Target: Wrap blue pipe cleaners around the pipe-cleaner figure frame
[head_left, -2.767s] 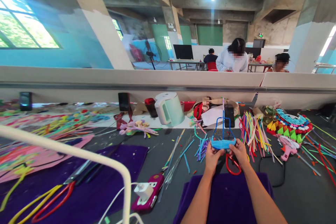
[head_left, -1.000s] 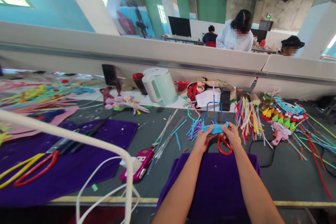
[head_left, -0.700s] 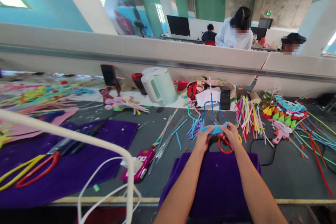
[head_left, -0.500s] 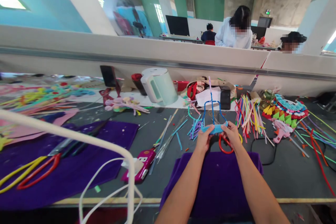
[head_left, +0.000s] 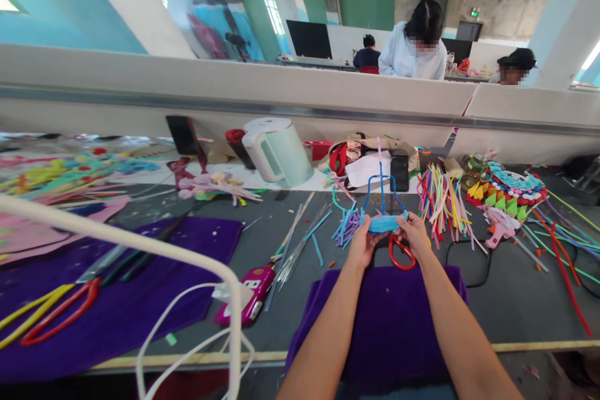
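Between my two hands is a blue pipe-cleaner piece: a light blue flat band [head_left: 383,224] at the bottom, with a darker blue frame [head_left: 382,184] rising from it and a pale lilac tip on the middle stem. My left hand [head_left: 363,244] pinches the band's left end. At its right end, my right hand [head_left: 415,232] has its fingers closed on the band. Red-handled scissors [head_left: 402,256] lie just below, partly hidden by my right hand. Under my forearms is a folded purple cloth [head_left: 389,319].
Cut blue and purple pipe-cleaner pieces [head_left: 347,228] lie left of my hands; a bundle of coloured strips [head_left: 443,206] and a pink glue gun [head_left: 499,227] lie right. A pale kettle [head_left: 281,150] stands behind. A white bent tube [head_left: 187,250] crosses the left foreground.
The light blue band has tipped so more of its broad face shows, and the fingers have shifted slightly at its ends. The whole view has moved a little.
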Demonstrator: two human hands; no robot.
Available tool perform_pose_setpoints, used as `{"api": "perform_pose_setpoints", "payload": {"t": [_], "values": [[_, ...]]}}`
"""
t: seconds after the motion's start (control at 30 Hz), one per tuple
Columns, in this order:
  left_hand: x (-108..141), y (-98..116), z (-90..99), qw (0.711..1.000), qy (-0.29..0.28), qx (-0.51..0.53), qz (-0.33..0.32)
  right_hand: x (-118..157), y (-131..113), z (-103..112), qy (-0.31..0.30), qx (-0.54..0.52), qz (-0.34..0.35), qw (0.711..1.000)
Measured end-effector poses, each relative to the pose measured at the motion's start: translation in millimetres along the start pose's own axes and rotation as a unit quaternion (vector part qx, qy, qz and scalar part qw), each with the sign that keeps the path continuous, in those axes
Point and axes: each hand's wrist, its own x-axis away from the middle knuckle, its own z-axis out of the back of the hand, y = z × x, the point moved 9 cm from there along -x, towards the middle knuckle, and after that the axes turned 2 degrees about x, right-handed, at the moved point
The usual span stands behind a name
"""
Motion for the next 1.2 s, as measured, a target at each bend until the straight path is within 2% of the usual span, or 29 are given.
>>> {"api": "perform_pose_setpoints", "payload": {"t": [0.1,0.33,0.6,0.9,1.0,1.1,1.2], "values": [[-1.0,-1.3,-2.3,0.999,-0.020,0.024,0.016,0.4,-1.4,-0.1,-0.007,-0.017,-0.006,1.000],[4.1,6.8,-9.3,0.998,-0.054,0.027,-0.024,5.5,-10.7,-7.9,-0.047,-0.018,-0.007,0.999],[3.9,2.9,-7.9,0.999,-0.043,0.014,-0.024,3.3,-5.9,-4.6,-0.025,0.010,0.005,1.000],[6.2,0.4,-9.9,0.999,-0.032,-0.011,-0.008,1.9,-11.0,4.0,0.024,0.030,0.027,0.999],[7.2,2.9,-7.9,0.999,-0.012,-0.020,-0.022,2.0,-13.2,3.2,0.019,0.021,0.032,0.999],[8.1,4.3,-7.5,0.999,-0.003,-0.020,-0.029,2.8,-8.3,-1.6,-0.005,0.011,0.005,1.000],[9.4,5.3,-8.9,0.999,-0.003,-0.034,-0.034,4.4,-3.2,-4.8,-0.016,0.045,-0.015,0.999]]}}
